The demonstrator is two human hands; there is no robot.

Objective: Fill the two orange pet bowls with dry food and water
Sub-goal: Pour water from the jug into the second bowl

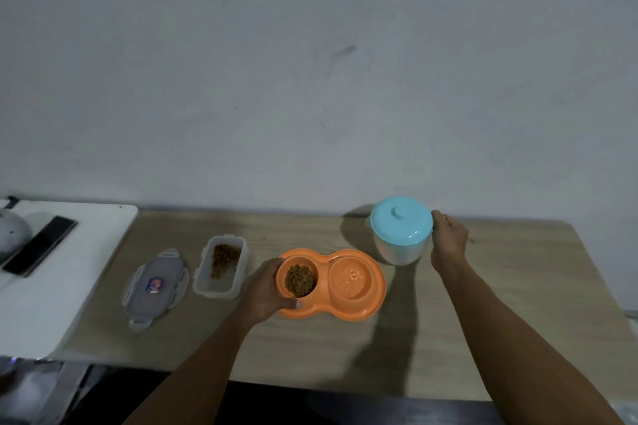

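Observation:
An orange double pet bowl (pixel 374 286) lies on the wooden table. Its left bowl holds brown dry food (pixel 299 280); its right bowl (pixel 350 278) looks to hold clear water. My left hand (pixel 265 291) grips the feeder's left end, thumb on the front rim. At the back right stands a white jug with a light blue lid (pixel 400 221). My right hand (pixel 448 238) wraps the jug's right side, just under the lid.
A clear food container (pixel 221 266) with some kibble stands left of the feeder, its grey clip lid (pixel 155 286) beside it. A white table (pixel 51 304) at the left carries a dark phone (pixel 39 245). The wall runs close behind.

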